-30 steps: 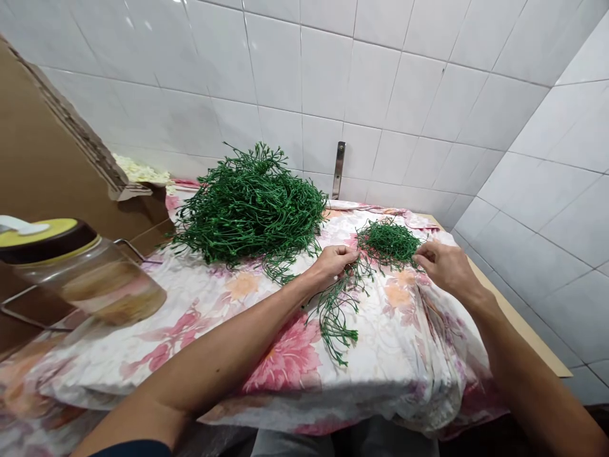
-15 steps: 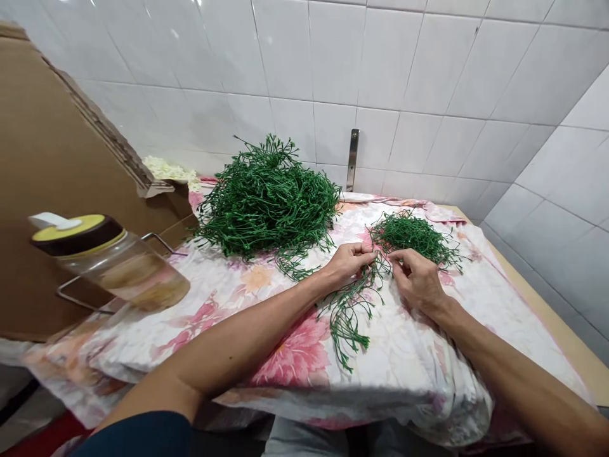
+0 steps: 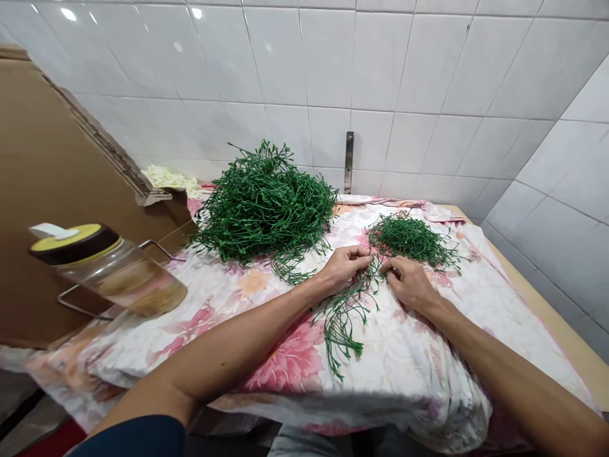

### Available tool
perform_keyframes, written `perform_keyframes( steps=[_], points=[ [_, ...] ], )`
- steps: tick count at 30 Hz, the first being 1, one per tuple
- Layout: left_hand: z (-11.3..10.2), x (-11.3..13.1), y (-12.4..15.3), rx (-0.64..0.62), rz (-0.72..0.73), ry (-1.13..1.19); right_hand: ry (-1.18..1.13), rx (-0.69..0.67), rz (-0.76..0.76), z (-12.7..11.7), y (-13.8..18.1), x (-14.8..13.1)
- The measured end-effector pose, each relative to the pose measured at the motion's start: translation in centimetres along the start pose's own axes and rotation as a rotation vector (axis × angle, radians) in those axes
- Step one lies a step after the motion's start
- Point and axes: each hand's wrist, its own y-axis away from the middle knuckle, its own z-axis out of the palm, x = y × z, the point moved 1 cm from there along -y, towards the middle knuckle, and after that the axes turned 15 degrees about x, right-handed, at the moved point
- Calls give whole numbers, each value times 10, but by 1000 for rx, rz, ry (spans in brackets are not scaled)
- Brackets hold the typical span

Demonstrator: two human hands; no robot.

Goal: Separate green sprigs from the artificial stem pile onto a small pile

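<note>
My left hand is closed in a pinch on the top of a bunch of green plastic sprigs that trails toward me over the flowered cloth. My right hand meets it fingertip to fingertip, its fingers pinched on the same sprigs. A big heap of green sprigs lies behind my left hand. A small pile of green sprigs lies just beyond my right hand.
A clear jar with a yellow-and-brown lid stands at the left on a wire holder. Brown cardboard leans at the far left, with white petals behind it. White tiled walls close the back and right. The wooden table edge shows right.
My right hand came left from the small pile and joined my left hand at the sprig bunch. The view shifted a little.
</note>
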Motion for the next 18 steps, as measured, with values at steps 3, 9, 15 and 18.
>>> perform_keyframes(
  steps=[3,9,15,18],
  points=[
    [0,1,0,8,-15,10,-25,56,23,-3,-1,-4],
    [-2,6,3,19,-22,30,-150,186,189,-12,-2,-12],
    [2,21,14,30,102,-27,-295,169,236,-12,-2,-14],
    [6,22,19,15,128,-36,-335,128,216,-10,-1,-15]
  ],
)
